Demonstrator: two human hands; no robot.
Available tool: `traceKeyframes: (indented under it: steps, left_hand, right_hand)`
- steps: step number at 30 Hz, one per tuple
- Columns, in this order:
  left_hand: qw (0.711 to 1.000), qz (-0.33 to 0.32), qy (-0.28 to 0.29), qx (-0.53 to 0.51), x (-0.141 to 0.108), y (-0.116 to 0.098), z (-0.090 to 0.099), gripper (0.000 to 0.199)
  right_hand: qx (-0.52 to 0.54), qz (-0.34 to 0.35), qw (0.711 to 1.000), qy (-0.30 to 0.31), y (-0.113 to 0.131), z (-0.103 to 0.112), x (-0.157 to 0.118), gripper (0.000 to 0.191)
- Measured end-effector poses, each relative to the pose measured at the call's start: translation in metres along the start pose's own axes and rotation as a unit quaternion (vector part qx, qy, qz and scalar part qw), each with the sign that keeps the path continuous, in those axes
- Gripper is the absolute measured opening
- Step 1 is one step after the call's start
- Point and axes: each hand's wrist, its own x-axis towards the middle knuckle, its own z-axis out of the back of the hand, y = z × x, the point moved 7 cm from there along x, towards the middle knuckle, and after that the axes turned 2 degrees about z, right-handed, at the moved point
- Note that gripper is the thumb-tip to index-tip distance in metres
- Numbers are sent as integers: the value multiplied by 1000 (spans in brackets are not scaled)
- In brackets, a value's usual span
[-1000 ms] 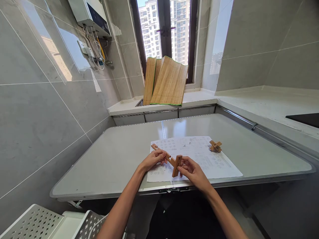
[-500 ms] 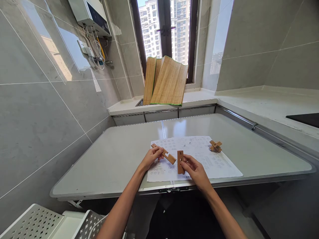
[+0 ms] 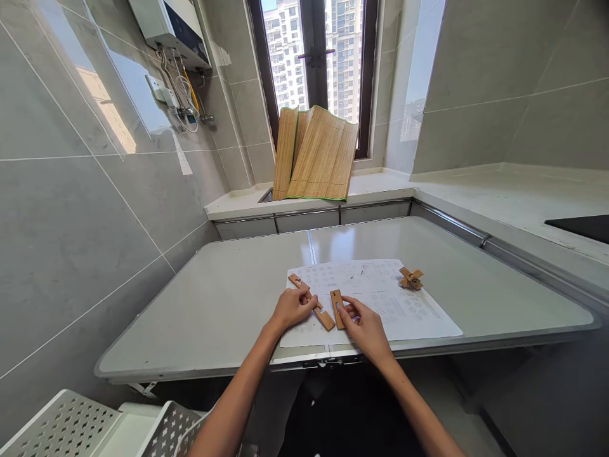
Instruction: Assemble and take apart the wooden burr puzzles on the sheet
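My left hand (image 3: 292, 308) pinches a notched wooden puzzle piece (image 3: 325, 317), which slants down to the right over the printed sheet. Beyond those fingers shows a wooden end with a dark mark (image 3: 295, 280); whether it is a separate piece is hidden by the hand. Between the thumb and fingers of my right hand (image 3: 364, 327) is another wooden puzzle piece (image 3: 335, 298), marked 2, with a notch at its side. It tilts slightly left, its lower end close to the left piece. A crossed cluster of wooden pieces (image 3: 411, 279) sits at the sheet's right edge.
The printed paper sheet (image 3: 380, 317) lies on a pale folding table (image 3: 214, 304) with a latch at its front edge. Behind are a white counter (image 3: 380, 184) and a folded bamboo mat (image 3: 321, 155). White perforated baskets (image 3: 71, 422) stand at the lower left.
The numbered piece in my right hand has moved left and tipped from upright. The left piece's near end has swung downward, bringing the two pieces closer. The wooden cluster stays put.
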Motion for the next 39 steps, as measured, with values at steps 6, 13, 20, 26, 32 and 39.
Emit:
traceKeyframes:
  steps: [6,13,20,26,32,39]
  left_hand:
    - [995,-33,-15,95,-4,-3,-4,41]
    - [987,-64,-8,149,-6,-6,-11,37]
    - [987,-88,-27,133,-11,-21,-2,18]
    - [972,-213,87,54,-21,-49,-13,43]
    - [971,-209,90,77,-22,-40,-18,69]
    - [973,-195,37,116,-16,-28,-5,62]
  right_hand:
    - [-78,29,997,8,-2,-9,3,41]
    - [-142,47,989,16,5,-13,0,32]
    - [-135,62,989,10,7,-14,-2,26]
    - [-90,38,995,-26,1,-7,0,27]
    - [-79,19,996,-32,-1,-6,1,27]
    - [-74,12,995,-58,-3,-1,-1,28]
